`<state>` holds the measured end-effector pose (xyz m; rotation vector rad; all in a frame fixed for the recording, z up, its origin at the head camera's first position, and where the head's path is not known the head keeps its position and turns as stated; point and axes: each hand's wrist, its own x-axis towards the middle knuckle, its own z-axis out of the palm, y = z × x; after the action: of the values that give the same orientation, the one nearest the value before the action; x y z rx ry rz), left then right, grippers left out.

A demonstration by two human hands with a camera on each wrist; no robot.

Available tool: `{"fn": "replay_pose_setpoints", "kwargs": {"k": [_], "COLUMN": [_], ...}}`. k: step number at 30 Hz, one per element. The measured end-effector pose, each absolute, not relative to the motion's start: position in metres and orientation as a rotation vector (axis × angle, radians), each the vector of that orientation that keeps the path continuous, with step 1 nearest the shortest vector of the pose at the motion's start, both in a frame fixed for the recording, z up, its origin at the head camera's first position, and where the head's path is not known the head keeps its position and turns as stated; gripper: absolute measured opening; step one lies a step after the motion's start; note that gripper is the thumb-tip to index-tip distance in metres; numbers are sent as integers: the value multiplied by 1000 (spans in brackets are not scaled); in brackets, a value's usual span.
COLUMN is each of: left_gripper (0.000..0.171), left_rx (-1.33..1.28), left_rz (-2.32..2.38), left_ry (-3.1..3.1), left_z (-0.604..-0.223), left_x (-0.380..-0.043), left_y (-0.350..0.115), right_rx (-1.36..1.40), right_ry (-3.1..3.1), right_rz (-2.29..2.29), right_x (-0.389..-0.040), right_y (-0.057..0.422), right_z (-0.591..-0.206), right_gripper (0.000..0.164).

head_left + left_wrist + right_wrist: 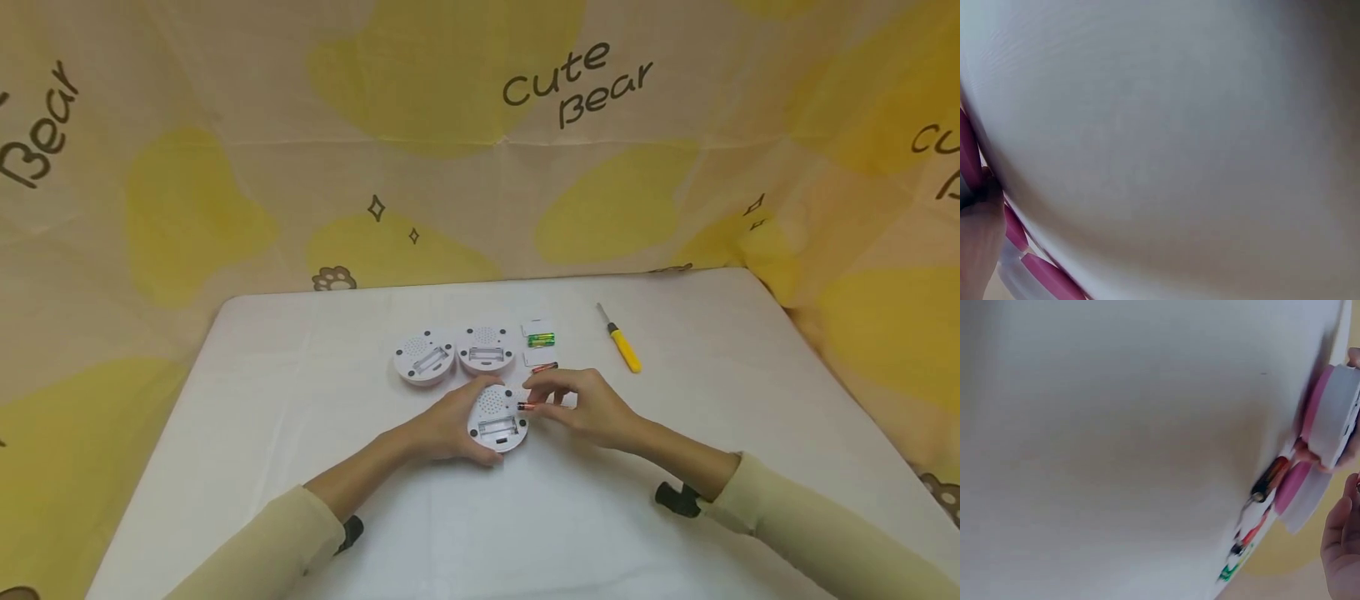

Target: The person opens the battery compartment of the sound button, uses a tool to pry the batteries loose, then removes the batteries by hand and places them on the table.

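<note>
My left hand (450, 425) grips a round white device (491, 404) by its side, thumb at the near edge. Its underside faces up, with speaker holes, dark feet and an uncovered battery compartment (498, 428). A pink band runs around this device (1335, 415) in the right wrist view. Just right of it, my right hand (592, 408) pinches a red-and-black battery (527, 406) between thumb and fingers. Beyond that hand lies another red-and-black battery (545, 367), partly hidden. In the left wrist view, only part of my left hand (982, 240) shows at the edge.
Two similar devices, a left one (424, 357) and a right one (486, 348), lie behind, compartments uncovered. Green batteries (541, 340) lie beside small white covers (538, 357). A yellow-handled screwdriver (624, 346) is farther right on the white table (315, 367).
</note>
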<state>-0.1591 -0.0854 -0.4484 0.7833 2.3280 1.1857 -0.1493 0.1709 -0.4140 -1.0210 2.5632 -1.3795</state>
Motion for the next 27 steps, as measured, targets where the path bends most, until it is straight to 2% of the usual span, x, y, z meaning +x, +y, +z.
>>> {"fn": "replay_pose_setpoints", "kwargs": {"k": [11,27], "left_gripper": [103,100], "left_rx": [729,680], "left_rz": [1170,1225], "left_ry": [2378,2520], "left_z": [-442,-420], "left_x": [-156,-151], "left_y": [-89,-102], "right_rx": [-966,-1026], "right_ry": [2586,2653], "right_rz": [-1205,-1010], "right_x": [-147,-146], "right_y": [194,185], "right_z": [-431,-439], "right_gripper": [28,24]}}
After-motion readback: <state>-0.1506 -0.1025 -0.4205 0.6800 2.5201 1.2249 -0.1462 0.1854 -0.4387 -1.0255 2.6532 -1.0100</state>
